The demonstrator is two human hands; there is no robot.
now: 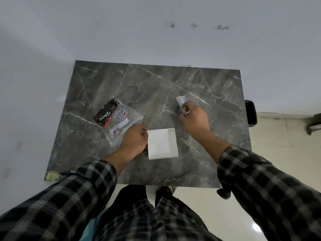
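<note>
The clear bag [119,124] lay flat on the table [156,79], left of the white square plate [162,145], with a dark chocolate packet [106,113] showing through its plastic. The left hand [133,141] gripped the bag's near corner, fingers curled over it, knuckles just beside the plate's left rim. Across the plate and well apart from the bag, the right hand [194,119] was clenched on a small white piece [181,100]. That piece was too blurred to name, and whether it touched the tabletop could not be told.

The likeliest slip seemed to sit at that corner grip. Thin, slick plastic held by one corner could slide out of the fingers, or the bag could swing and tip its packet out if its mouth was open; the mouth was not visible. A lift from that spot could also knock the knuckles against the plate and push it toward the near edge, since the polished stone would give it little hold.

The right hand looked blurred, probably from motion. A quick pull on a light scrap could tear it or flick it off the far right side, where a dark object [251,113] stood by the table edge.
</note>
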